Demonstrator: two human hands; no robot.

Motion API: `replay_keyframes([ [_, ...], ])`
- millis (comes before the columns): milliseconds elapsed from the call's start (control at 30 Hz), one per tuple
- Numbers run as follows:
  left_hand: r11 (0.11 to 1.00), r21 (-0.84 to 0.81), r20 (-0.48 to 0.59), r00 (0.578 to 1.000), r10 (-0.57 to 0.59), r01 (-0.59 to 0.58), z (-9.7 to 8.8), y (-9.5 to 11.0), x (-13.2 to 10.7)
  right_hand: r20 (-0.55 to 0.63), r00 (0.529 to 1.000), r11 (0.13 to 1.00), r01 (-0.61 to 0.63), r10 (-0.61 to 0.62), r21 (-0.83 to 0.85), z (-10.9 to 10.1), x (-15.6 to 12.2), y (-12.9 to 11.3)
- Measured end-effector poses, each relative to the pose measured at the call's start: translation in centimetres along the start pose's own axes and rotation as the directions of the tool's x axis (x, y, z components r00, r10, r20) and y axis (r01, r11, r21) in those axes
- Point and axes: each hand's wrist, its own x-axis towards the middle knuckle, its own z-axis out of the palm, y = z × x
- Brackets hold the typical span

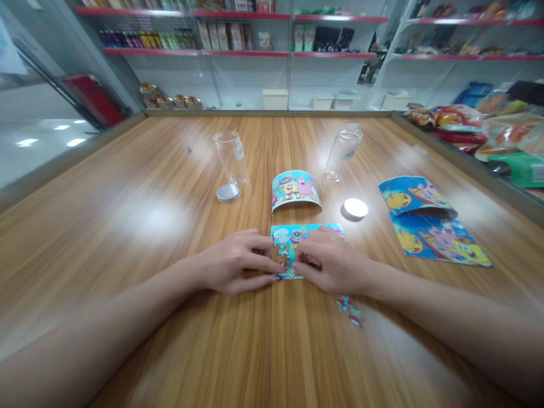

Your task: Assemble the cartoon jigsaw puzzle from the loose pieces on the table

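Note:
A small cartoon jigsaw puzzle [297,233] lies flat on the wooden table [148,226] in front of me. My left hand [236,266] rests at its left edge with fingers curled, fingertips pressing on the pieces. Over the puzzle's right part lies my right hand [329,263], its fingers bent and pinching at pieces near the middle. The two hands nearly touch. Loose puzzle pieces [351,310] lie beside my right wrist.
A curved cartoon picture card [295,190] stands behind the puzzle. Two clear plastic tubes [232,156] [343,153] with round lids [228,193] [355,208] lie beyond. Another puzzle [437,238] and card [414,195] sit at right. Snack bags [488,130] and shelves [255,54] border the table.

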Motion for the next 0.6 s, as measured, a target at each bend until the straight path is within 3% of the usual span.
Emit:
replay_keyframes([
  [267,0.993,0.058,-0.128,0.988,-0.090,0.098,0.14,-1.07,-0.57,0.016,1.000,1.000,-0.025,0.025,-0.013,0.09,-0.06,0.00],
  [600,0.971,-0.011,-0.065,0.969,-0.238,0.237,-0.14,-0.60,-0.26,0.025,0.999,1.000,-0.020,0.020,-0.010,0.09,-0.13,0.06],
])
